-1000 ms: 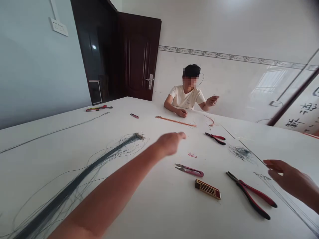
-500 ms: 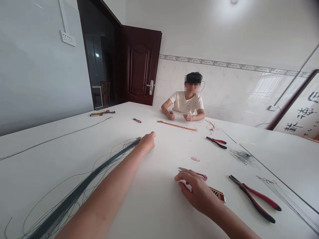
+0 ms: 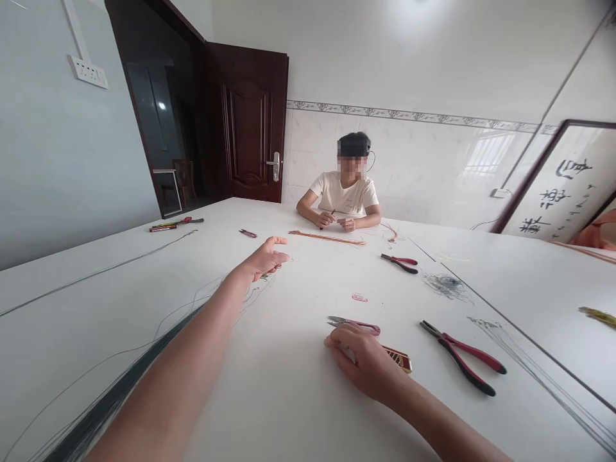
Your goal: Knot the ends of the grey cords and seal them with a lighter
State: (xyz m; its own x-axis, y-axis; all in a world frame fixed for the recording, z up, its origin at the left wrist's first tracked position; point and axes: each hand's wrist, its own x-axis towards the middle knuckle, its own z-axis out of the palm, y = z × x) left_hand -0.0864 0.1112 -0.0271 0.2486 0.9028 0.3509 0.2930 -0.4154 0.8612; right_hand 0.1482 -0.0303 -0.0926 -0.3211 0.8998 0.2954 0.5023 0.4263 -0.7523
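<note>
My left hand (image 3: 267,258) reaches over the table with index finger and thumb apart. Thin wire ends show under its fingers; whether it touches them I cannot tell. The long bundle of dark green wire (image 3: 139,359) runs beneath and beside my left forearm, partly hidden by it. My right hand (image 3: 363,359) rests on the table, its fingers loosely bent and holding nothing I can see. Just beyond its knuckles lie pink-handled thread snips (image 3: 359,325), partly covered. A red and gold patterned box (image 3: 400,359) sticks out from behind the same hand.
Red-and-black pliers (image 3: 464,359) lie at right, with smaller pliers (image 3: 399,262) farther back. A tangle of wire (image 3: 447,285), loose wires (image 3: 529,369) and a copper-coloured wire bundle (image 3: 330,238) are on the white table. Across it sits a person (image 3: 341,196) with both hands together.
My left hand has opened from its closed grip at the wire bundle's end. My right hand has settled by the snips. The view has turned right; the person opposite now holds a thin dark object.
</note>
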